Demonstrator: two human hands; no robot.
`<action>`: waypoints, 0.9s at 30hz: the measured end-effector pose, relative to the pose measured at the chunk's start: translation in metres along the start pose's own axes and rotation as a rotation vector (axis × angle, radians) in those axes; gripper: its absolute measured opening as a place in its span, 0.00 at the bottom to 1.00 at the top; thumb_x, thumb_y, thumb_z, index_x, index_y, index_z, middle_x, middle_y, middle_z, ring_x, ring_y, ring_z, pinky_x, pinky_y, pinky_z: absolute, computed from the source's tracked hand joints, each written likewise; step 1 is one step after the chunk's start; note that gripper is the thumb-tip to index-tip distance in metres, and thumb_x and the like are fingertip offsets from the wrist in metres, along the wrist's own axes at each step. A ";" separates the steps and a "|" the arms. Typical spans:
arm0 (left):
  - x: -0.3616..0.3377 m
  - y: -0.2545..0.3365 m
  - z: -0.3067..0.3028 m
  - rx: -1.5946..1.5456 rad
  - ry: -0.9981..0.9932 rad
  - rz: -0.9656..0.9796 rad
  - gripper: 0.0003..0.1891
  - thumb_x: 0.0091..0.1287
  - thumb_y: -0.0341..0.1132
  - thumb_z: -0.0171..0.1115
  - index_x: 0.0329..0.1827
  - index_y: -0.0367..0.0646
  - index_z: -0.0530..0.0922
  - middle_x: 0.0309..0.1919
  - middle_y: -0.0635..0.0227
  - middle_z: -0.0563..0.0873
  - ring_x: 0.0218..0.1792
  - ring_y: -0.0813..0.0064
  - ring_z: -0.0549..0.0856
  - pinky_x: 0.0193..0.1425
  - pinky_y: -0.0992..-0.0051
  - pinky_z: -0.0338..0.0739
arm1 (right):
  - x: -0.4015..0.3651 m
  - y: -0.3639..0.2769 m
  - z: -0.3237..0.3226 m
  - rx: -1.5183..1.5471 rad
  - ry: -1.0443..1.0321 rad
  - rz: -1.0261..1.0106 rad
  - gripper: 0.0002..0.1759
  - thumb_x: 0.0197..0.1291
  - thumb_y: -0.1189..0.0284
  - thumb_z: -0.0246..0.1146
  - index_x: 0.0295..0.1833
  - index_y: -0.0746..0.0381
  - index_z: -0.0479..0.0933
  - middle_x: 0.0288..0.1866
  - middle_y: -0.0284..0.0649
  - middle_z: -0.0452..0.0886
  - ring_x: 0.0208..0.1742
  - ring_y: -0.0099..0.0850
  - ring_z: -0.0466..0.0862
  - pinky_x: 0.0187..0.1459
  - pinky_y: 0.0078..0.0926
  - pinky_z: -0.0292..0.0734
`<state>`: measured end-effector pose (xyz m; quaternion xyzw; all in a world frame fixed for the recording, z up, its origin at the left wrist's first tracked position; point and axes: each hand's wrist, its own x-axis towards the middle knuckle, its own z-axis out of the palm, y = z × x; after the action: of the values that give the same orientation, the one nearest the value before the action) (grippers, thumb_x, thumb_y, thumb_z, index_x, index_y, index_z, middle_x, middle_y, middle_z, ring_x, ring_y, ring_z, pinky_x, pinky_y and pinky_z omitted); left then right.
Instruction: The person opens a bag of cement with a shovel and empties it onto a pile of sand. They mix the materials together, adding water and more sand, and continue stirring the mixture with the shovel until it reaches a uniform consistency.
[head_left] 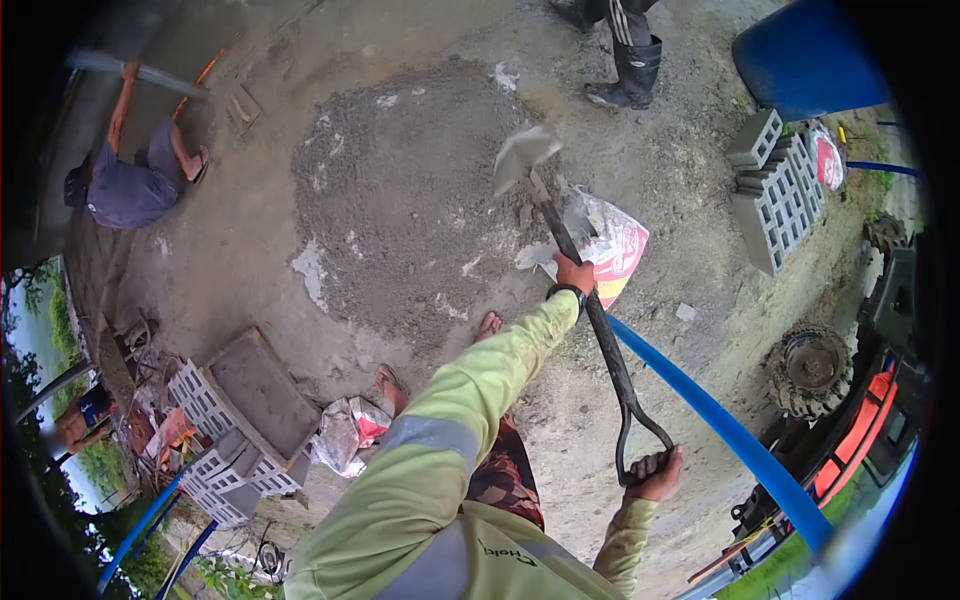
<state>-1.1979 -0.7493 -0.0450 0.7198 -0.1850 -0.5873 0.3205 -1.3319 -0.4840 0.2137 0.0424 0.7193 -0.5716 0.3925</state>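
A shovel [605,340] slants across the middle of the view, its grey-smeared blade [526,158] raised at the far end. My left hand [574,275], with a dark band at the wrist, is closed around the upper shaft. Lower right, my right hand [657,476] grips the D-shaped handle. Beyond the left hand spreads a wide patch of grey wet mix [400,190] on the ground. A torn red and white bag [618,242] lies just right of the shaft, partly behind it.
A person in boots [637,72] stands at the top; another person [135,190] bends at upper left. Hollow blocks [780,205] and a blue drum [810,60] sit right, near a wheeled vehicle [812,368]. A mortar-coated tray [262,395] rests on blocks at lower left. A blue strip [720,430] crosses lower right.
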 end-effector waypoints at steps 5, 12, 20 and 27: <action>0.158 -0.009 -0.029 -0.063 0.060 -0.002 0.32 0.57 0.34 0.62 0.59 0.25 0.59 0.46 0.35 0.80 0.50 0.43 0.81 0.54 0.58 0.76 | 0.067 0.091 0.098 -0.053 -0.095 -0.093 0.20 0.67 0.57 0.56 0.26 0.55 0.62 0.15 0.27 0.59 0.12 0.19 0.58 0.13 0.21 0.57; 0.160 0.049 -0.088 -0.216 0.162 -0.035 0.23 0.65 0.31 0.53 0.57 0.30 0.56 0.30 0.47 0.79 0.18 0.59 0.81 0.23 0.62 0.80 | 0.119 0.099 0.142 -0.066 -0.231 -0.036 0.18 0.67 0.61 0.58 0.28 0.57 0.64 0.17 0.29 0.60 0.14 0.19 0.60 0.15 0.19 0.57; 0.110 0.010 -0.099 -0.540 0.066 -0.067 0.17 0.59 0.29 0.60 0.46 0.40 0.61 0.27 0.58 0.75 0.18 0.63 0.78 0.15 0.63 0.78 | 0.057 0.074 0.091 -0.229 -0.270 -0.305 0.21 0.67 0.57 0.56 0.26 0.58 0.61 0.14 0.30 0.60 0.11 0.19 0.59 0.13 0.19 0.55; 0.107 0.023 -0.082 -0.596 0.056 -0.132 0.22 0.59 0.30 0.59 0.52 0.41 0.58 0.28 0.52 0.76 0.12 0.56 0.78 0.14 0.59 0.77 | 0.052 0.064 0.100 -0.254 -0.300 -0.364 0.21 0.68 0.58 0.54 0.25 0.59 0.62 0.14 0.30 0.59 0.11 0.19 0.57 0.11 0.19 0.53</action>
<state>-1.0906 -0.8148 -0.0982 0.6205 0.0517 -0.6152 0.4836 -1.2832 -0.5678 0.1280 -0.2224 0.7148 -0.5380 0.3875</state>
